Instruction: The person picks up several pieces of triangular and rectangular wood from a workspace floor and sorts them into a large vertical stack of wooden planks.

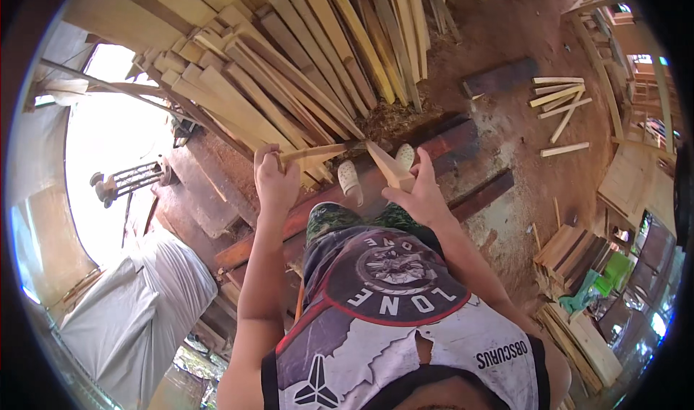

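Note:
My left hand [276, 178] grips the near end of a narrow wooden board [320, 152], which points away towards the floor in front of my feet. In my right hand [420, 193] is the end of a second wooden piece [386, 166], its cut end facing up by my thumb. The far ends of both pieces come close together ahead of my shoes; whether they touch cannot be told. Behind them, many long sawn boards [260, 95] lean in a dense stack.
Dark reddish beams [368, 185] lie across the ground under my feet. Short sticks [558, 98] lie scattered at upper right, near a dark plank [501, 76]. Stacked wood blocks [574, 252] stand at right. A grey-white sheet [146, 307] covers something at lower left, below a rusty metal stand [133, 181].

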{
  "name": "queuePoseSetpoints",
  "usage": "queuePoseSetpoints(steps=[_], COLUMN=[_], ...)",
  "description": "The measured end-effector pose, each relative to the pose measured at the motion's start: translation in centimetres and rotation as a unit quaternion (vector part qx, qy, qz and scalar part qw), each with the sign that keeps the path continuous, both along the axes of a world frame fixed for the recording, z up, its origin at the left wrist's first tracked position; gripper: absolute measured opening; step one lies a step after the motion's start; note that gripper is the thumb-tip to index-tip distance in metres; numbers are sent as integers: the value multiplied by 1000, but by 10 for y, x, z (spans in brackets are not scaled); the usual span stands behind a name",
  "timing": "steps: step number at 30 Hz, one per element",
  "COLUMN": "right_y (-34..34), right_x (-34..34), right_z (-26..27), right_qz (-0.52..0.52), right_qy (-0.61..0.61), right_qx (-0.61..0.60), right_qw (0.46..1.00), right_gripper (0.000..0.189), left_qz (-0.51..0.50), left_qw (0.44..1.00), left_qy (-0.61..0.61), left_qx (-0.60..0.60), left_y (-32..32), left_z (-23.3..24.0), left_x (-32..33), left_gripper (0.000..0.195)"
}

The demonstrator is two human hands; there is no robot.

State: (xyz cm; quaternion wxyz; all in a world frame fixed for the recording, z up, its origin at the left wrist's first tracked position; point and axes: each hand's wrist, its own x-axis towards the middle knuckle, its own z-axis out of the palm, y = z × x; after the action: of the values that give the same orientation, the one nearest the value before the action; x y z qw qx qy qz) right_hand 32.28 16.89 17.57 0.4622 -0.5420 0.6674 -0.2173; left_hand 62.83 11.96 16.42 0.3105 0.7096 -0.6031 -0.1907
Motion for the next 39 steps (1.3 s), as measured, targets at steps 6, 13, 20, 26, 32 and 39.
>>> queuePoseSetpoints(steps=[6, 13, 20, 26, 32, 39], right_y=[8, -4, -2, 6, 12, 11], right_x=[9, 13, 9, 2, -11, -12], right_z=[3, 9, 10, -3, -20, -25], right_qz=[-18, -17, -27, -63, -63, -53], right_qy=[-8, 25, 25, -91, -152, -148], right_qx=[13, -17, -11, 31, 55, 66], right_qw=[1000, 999, 999, 993, 985, 985], right_gripper=[126, 128, 125, 101, 79, 75], left_qz=[-32, -12, 34, -13, -68, -91], left_qw=[999, 983, 917, 803, 875, 922], left_qy=[12, 167, 347, 521, 426, 225], left_qx=[29, 78, 192, 288, 218, 301], left_y=[17, 22, 32, 46, 42, 39], left_z=[9, 12, -4, -9, -8, 24], left_x=[-18, -33, -60, -89, -108, -102], left_gripper=[31, 38, 71, 86, 105, 134])
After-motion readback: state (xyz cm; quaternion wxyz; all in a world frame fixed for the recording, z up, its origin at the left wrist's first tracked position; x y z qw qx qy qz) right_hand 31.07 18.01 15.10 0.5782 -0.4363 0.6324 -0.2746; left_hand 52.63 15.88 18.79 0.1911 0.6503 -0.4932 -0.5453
